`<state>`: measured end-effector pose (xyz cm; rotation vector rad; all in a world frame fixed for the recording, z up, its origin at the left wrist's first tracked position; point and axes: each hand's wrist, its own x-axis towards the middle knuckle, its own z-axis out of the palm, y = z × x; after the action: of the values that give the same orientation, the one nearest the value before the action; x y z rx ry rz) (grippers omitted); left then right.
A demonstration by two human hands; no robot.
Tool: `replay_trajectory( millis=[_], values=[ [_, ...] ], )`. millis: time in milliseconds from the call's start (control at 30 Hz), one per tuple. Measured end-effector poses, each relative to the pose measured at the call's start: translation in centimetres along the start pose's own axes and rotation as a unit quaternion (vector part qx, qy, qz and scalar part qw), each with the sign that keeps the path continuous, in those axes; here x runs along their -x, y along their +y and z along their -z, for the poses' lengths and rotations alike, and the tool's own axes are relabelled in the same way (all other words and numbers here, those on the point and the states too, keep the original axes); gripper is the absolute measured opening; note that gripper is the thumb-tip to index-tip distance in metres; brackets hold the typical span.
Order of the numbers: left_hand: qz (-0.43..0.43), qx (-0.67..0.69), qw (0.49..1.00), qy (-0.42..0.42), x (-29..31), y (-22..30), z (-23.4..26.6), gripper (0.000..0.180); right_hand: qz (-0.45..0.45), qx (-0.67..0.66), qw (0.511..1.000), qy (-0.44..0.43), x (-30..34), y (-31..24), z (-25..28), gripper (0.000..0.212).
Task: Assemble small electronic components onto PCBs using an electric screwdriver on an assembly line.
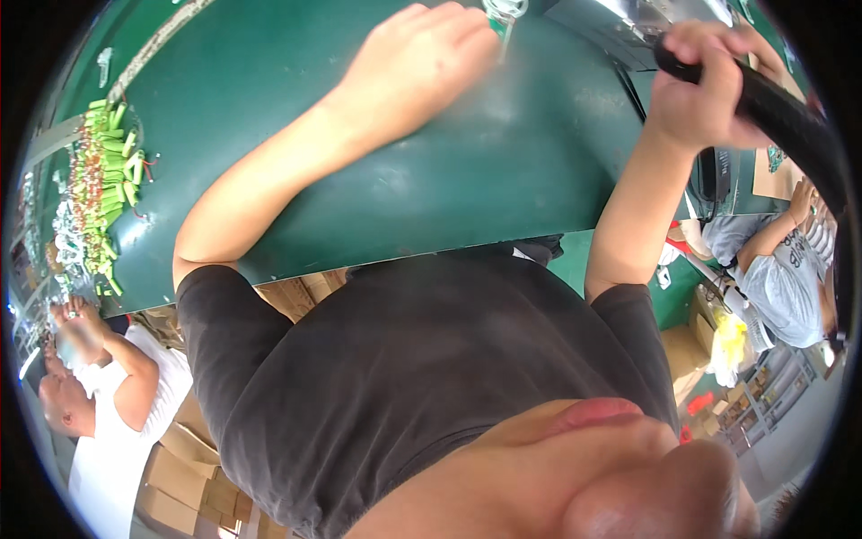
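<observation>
My left hand (426, 58) is over the green tabletop with its fingers curled and its back turned up. Right beside those fingers is a small clear object with green in it (503, 20), cut off by the top of the view; whether the fingers touch it is hidden. At the upper right, my right hand (705, 90) is closed around a thick black bar or strap (779, 106). The black piece curves down along the right rim, close to the camera, and its full shape does not show.
Green-sleeved parts with wires (112, 171) lie in a row along the table's left edge. A person in white (135, 386) sits at the left, another in grey (781, 274) at the right. Cardboard boxes (180, 485) stand below. A grey metallic case (606, 31) is at the back right.
</observation>
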<state>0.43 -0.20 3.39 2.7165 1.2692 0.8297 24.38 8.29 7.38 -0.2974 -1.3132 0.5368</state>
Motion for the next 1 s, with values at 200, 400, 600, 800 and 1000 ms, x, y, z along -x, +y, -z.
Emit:
replay_trajectory(
  millis=[200,400,600,800,1000],
  values=[
    [-0.032,0.108,0.992,0.052,0.7,-0.3,-0.7,0.02,-0.012,0.008,1.0,0.014,-2.0,2.0,3.0,0.008],
    [-0.047,0.097,0.993,0.041,0.9,-1.0,-0.5,0.026,-0.182,0.176,0.967,-0.006,-2.5,4.8,5.2,0.005],
    [-0.032,0.108,0.994,0.013,1.5,-1.4,-1.2,0.028,-0.246,-0.078,0.961,-0.096,0.2,1.9,1.6,0.013],
    [-0.023,0.142,0.989,-0.016,1.3,-1.7,-1.7,0.027,-0.197,-0.133,0.953,-0.186,3.1,0.6,-3.6,0.081],
    [-0.025,0.137,0.99,-0.024,1.1,-1.7,-1.5,0.026,-0.12,-0.127,0.963,-0.207,4.1,1.2,-4.4,0.082]
  ],
)
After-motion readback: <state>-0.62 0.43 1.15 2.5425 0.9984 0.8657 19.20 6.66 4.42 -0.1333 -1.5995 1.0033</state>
